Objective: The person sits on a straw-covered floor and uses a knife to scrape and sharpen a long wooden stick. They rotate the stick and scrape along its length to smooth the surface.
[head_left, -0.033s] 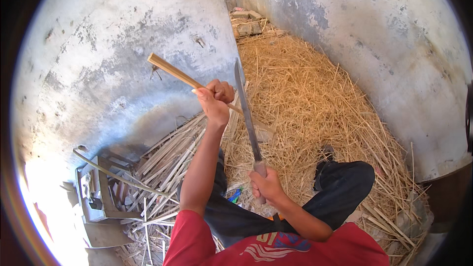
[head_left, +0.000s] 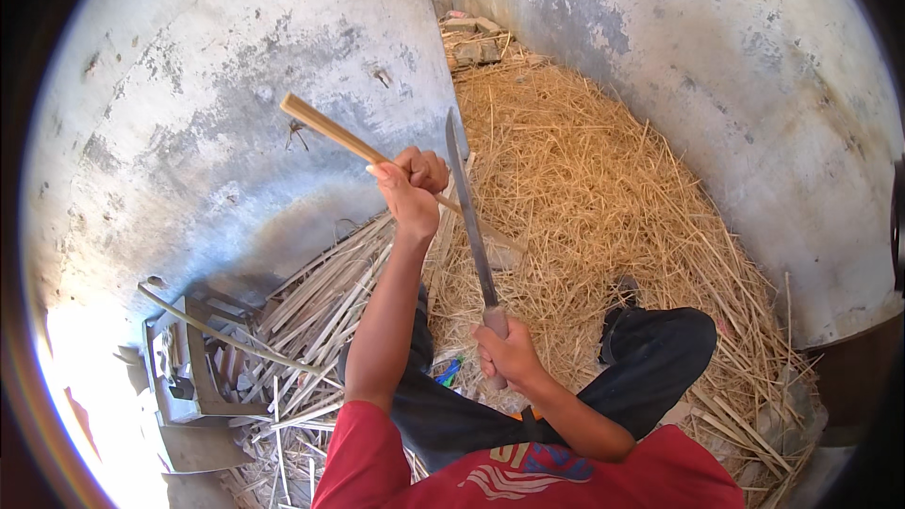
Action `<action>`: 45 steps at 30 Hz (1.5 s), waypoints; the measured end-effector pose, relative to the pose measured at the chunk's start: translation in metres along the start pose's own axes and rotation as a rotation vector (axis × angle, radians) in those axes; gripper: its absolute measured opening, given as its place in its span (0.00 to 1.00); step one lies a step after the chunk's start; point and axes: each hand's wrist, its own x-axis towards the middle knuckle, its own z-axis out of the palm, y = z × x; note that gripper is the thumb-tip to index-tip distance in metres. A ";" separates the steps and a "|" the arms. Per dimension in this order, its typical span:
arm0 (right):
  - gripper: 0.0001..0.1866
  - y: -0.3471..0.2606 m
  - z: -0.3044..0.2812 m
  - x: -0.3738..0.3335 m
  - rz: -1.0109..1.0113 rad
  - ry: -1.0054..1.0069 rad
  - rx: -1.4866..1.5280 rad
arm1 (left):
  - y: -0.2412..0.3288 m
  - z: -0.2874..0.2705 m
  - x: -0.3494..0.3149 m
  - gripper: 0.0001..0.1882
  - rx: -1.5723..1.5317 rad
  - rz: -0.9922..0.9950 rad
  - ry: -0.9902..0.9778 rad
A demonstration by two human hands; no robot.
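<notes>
My left hand [head_left: 413, 190] is closed round a pale bamboo strip [head_left: 330, 126], whose thick end points up and to the left. Beyond my fist the strip's thinner end slants down to the right, passing by the blade. A long machete [head_left: 476, 240] with a dark straight blade and a wooden handle points away from me, its tip up near the wall's corner. My right hand [head_left: 511, 353] grips that handle, low between my knees. Whether the blade touches the strip, I cannot tell.
Straw-like shavings [head_left: 575, 160] heap over the floor ahead and right. Long split strips [head_left: 325, 287] pile at the left, beside a grey frame-like object [head_left: 193, 368] and a curved pole [head_left: 222, 332]. Stained walls [head_left: 283, 57] close in both sides; bricks [head_left: 476, 52] lie in the far corner.
The bamboo strip's thick end has risen very slightly up and left. The machete has shifted a touch to the left. Both grips are the same.
</notes>
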 end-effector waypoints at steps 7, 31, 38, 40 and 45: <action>0.13 -0.004 0.020 0.003 -0.260 0.119 -0.367 | 0.009 0.048 0.025 0.31 0.248 0.197 0.425; 0.12 0.029 0.012 0.039 -0.159 0.144 -0.418 | -0.006 0.021 0.010 0.24 0.151 0.297 0.213; 0.06 0.122 -0.047 0.107 -0.050 0.295 -0.434 | -0.004 0.025 0.015 0.23 0.166 0.324 0.232; 0.07 0.117 -0.063 0.107 0.166 0.239 -0.439 | 0.001 0.016 0.015 0.22 0.158 0.355 0.235; 0.08 0.072 -0.023 0.054 0.011 0.116 -0.320 | 0.000 0.025 0.016 0.22 0.256 0.266 0.360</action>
